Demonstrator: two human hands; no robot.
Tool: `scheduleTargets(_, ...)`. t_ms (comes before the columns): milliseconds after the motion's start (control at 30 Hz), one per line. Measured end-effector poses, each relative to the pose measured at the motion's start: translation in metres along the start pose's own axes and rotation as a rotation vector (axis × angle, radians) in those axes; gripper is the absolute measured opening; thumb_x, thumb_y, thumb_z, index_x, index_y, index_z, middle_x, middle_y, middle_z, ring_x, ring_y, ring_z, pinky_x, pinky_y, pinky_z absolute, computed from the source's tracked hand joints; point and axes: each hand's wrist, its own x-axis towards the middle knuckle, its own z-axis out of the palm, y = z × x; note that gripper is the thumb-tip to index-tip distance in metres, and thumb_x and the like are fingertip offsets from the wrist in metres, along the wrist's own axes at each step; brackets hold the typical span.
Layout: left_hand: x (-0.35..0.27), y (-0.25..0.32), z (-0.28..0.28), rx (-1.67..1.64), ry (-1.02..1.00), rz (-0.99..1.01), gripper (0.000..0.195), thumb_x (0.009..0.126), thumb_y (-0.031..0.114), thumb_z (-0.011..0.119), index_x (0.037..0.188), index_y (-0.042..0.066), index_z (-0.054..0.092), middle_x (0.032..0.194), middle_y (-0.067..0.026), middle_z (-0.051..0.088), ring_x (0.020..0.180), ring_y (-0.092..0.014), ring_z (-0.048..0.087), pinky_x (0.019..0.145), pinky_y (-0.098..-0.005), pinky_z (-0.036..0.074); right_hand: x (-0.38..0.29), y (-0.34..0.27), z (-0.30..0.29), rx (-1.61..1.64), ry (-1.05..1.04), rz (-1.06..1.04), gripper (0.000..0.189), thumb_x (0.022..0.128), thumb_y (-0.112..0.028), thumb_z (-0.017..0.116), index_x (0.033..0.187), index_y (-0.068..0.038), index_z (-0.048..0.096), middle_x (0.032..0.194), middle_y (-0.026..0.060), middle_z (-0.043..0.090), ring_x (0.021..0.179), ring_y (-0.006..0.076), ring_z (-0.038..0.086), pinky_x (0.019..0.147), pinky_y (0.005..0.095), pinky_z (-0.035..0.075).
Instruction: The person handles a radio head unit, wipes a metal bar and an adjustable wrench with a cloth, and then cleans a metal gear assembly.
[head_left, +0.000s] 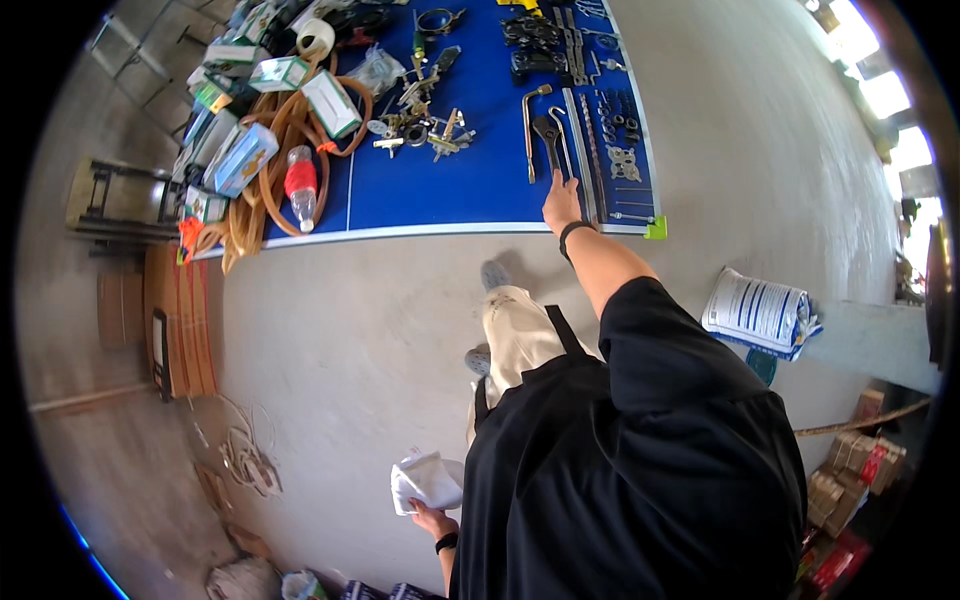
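My right hand (561, 204) reaches over the blue table (442, 199), its fingers closed around the end of the handle of a dark adjustable wrench (547, 135). To the left of the wrench lies an L-shaped lug wrench (528, 135). A thin hooked metal rod (562, 139) is close on its right, followed by a long metal bar (579, 154) and a spiral drill bit (591, 161). Low beside my body, away from the table, my left hand (431, 519) holds a white folded packet or cloth (426, 484); which of these it is, I cannot tell.
Brown hose (259, 176), small boxes (330, 103) and a plastic bottle (301, 187) crowd the table's left side. Metal fittings (431, 127) lie mid-table; nuts and sockets (619, 120) line the right. A green corner guard (656, 227) caps the edge. A printed sack (759, 311) stands at right.
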Motion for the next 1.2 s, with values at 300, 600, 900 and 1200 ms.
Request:
scheduleTargets(300, 0.089, 0.135, 0.129, 0.064, -0.217, 0.077, 0.059, 0.103, 0.045, 0.055, 0.138, -0.001, 0.048, 0.128, -0.0166, 0.060, 0.114, -0.029, 0.062, 0.095, -0.0463, 0.052, 0.004, -0.016, -0.014, -0.344, 0.239, -0.202, 0.029, 0.094, -0.016, 0.058, 0.120, -0.005, 0.058, 0.110, 0.0115, 0.052, 0.106, 0.0294, 0.054, 0.085, 0.0413, 0.045)
scheduleTargets(600, 0.088, 0.293, 0.325, 0.218, -0.477, 0.433, 0.044, 0.105, 0.032, 0.055, 0.127, -0.006, 0.059, 0.107, -0.0081, 0.069, 0.094, -0.016, 0.063, 0.082, -0.0317, 0.050, 0.084, -0.135, 0.000, 0.451, 0.137, -0.316, 0.035, 0.093, -0.018, 0.064, 0.124, -0.004, 0.057, 0.114, 0.0167, 0.059, 0.094, 0.0386, 0.065, 0.080, 0.0441, 0.055)
scheduleTargets(900, 0.107, 0.347, 0.445, 0.282, -0.710, 0.511, 0.040, 0.104, 0.025, 0.058, 0.130, -0.005, 0.059, 0.118, -0.0076, 0.067, 0.104, -0.015, 0.062, 0.091, -0.0301, 0.048, 0.166, -0.191, 0.025, 0.534, -0.183, -0.046, 0.029, 0.091, -0.031, 0.071, 0.091, -0.002, 0.074, 0.080, 0.0164, 0.070, 0.081, 0.0344, 0.069, 0.073, 0.0428, 0.053)
scheduleTargets(1200, 0.109, 0.412, 0.514, 0.377, -0.961, 0.501, 0.037, 0.105, 0.021, 0.054, 0.131, -0.005, 0.058, 0.119, -0.0063, 0.066, 0.107, -0.014, 0.059, 0.092, -0.0291, 0.047, 0.123, -0.214, -0.043, 0.546, -0.063, -0.068, 0.021, 0.093, -0.023, 0.071, 0.095, -0.003, 0.074, 0.076, 0.0124, 0.069, 0.067, 0.0253, 0.065, 0.062, 0.0331, 0.049)
